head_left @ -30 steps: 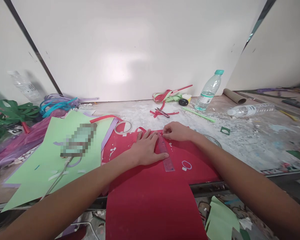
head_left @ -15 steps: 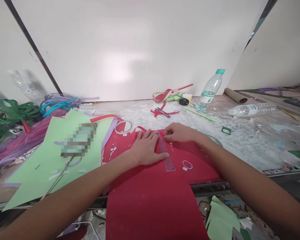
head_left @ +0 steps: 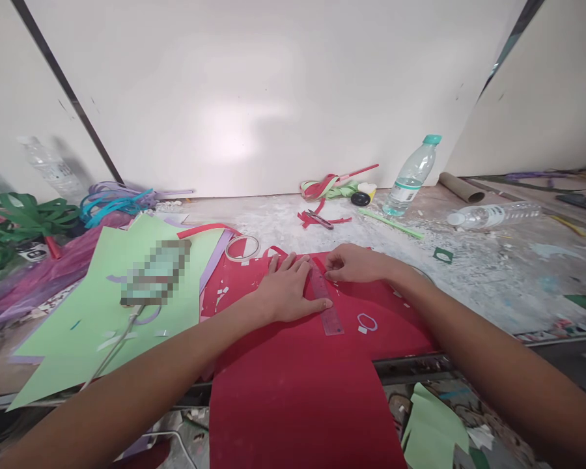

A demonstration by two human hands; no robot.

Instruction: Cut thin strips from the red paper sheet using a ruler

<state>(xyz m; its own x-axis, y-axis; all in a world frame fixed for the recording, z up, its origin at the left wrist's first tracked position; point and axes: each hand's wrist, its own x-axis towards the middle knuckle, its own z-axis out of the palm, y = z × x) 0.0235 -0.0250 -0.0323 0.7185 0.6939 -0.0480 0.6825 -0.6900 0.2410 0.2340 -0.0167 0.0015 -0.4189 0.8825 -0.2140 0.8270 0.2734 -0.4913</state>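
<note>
My left hand lies flat with fingers spread, pressing on a large sheet of red paper. Its thumb and fingertips rest on a clear plastic ruler, which lies on the sheet pointing away from me. Just right of the ruler's far end is my right hand, fingers curled in a pinch close to the red paper. Whatever is between those fingertips is hidden. The sheet hangs over the table's front edge toward me. Near the right hand lies a small purple paper ring.
At left, a phone with a cable lies on green paper. A tape roll lies beyond my left hand. Small scissors lie among red strips. A water bottle leans at the wall; another bottle lies flat near a cardboard tube.
My right hand has shifted slightly right and toward me, away from the ruler's far end. My left hand and the ruler stay in place.
</note>
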